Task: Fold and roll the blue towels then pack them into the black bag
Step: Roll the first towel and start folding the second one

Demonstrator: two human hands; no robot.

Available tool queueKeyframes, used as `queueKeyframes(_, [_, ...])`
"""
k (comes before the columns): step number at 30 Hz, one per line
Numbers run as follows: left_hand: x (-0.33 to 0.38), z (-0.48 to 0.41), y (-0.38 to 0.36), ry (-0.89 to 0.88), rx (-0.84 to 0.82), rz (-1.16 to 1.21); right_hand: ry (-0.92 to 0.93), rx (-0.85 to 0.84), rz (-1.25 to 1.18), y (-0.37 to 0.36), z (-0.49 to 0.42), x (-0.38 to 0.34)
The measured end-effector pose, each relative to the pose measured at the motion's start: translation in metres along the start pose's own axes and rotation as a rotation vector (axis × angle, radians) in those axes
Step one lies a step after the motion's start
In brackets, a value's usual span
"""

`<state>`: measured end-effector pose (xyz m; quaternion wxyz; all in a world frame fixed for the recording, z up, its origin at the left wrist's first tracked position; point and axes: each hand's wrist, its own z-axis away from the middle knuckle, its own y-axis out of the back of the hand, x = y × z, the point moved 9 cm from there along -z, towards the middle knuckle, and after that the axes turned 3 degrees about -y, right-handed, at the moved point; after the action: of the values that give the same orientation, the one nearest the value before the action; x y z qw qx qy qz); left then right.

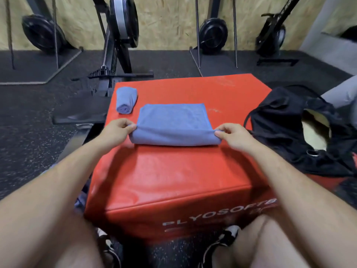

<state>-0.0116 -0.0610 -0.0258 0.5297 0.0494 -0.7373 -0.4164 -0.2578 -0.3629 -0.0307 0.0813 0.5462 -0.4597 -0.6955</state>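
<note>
Glossy red padded vinyl box (173, 175) on dark speckled rubber floor (29, 144); chipboard wall (166, 22) behind. Left hand (116, 132) and right hand (234, 137) pinch the folded blue terry towel (172, 124).

Both hands, left hand (117, 130) and right hand (234, 135), pinch the blue towel (172, 124) on the red box (173, 175); black bag (286, 130) sits beside.
</note>
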Motion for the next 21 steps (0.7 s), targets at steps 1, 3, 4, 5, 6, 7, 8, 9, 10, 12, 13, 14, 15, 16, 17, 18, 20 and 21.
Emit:
queueKeyframes(1, [-0.006,-0.002,-0.001,0.014,-0.013,0.01,-0.001,-0.013,-0.003,0.0,0.0,0.0])
queueKeyframes(3, [-0.013,-0.001,-0.004,0.044,-0.069,0.061,-0.018,-0.049,-0.014,-0.001,0.001,0.002])
queueKeyframes(4, [-0.014,0.0,-0.006,0.059,-0.099,0.092,-0.034,-0.075,-0.02,-0.003,0.001,0.003])
queueKeyframes(5, [-0.013,0.002,-0.008,0.072,-0.122,0.115,-0.061,-0.101,-0.023,-0.005,0.002,0.004])
queueKeyframes(6, [-0.01,0.004,-0.01,0.075,-0.143,0.12,-0.089,-0.125,-0.025,-0.007,0.003,0.005])
queueKeyframes(7, [-0.008,0.005,-0.012,0.076,-0.163,0.117,-0.106,-0.137,0.002,-0.008,0.003,0.005])
queueKeyframes(8, [-0.006,0.005,-0.016,0.079,-0.184,0.1,-0.099,-0.14,0.053,-0.01,0.001,0.005])
queueKeyframes(9, [-0.006,0.006,-0.019,0.081,-0.198,0.076,-0.081,-0.132,0.129,-0.012,-0.002,0.004])
queueKeyframes(10, [-0.006,0.005,-0.023,0.065,-0.208,0.047,-0.059,-0.125,0.19,-0.015,-0.006,0.001])
queueKeyframes(12, [-0.001,0.001,-0.033,-0.022,-0.215,-0.029,-0.026,-0.124,0.254,-0.025,-0.012,-0.007])
queueKeyframes(13, [0.003,-0.001,-0.038,-0.078,-0.215,-0.077,-0.01,-0.125,0.282,-0.031,-0.014,-0.012])
queueKeyframes(14, [0.005,-0.004,-0.042,-0.125,-0.216,-0.136,0.015,-0.123,0.309,-0.037,-0.017,-0.019])
queueKeyframes(15, [0.007,-0.008,-0.047,-0.171,-0.218,-0.19,0.043,-0.124,0.339,-0.043,-0.02,-0.025])
queueKeyframes(16, [0.008,-0.01,-0.052,-0.215,-0.225,-0.233,0.066,-0.128,0.367,-0.051,-0.024,-0.029])
queueKeyframes(17, [0.007,-0.012,-0.058,-0.242,-0.236,-0.261,0.075,-0.136,0.396,-0.057,-0.026,-0.031])
queueKeyframes(18, [0.007,-0.013,-0.063,-0.253,-0.247,-0.289,0.067,-0.142,0.43,-0.063,-0.029,-0.031])
queueKeyframes(20, [0.005,-0.015,-0.068,-0.251,-0.245,-0.378,0.045,-0.157,0.499,-0.073,-0.031,-0.03])
queueKeyframes(21, [0.004,-0.015,-0.07,-0.24,-0.244,-0.424,0.037,-0.167,0.537,-0.077,-0.03,-0.03])
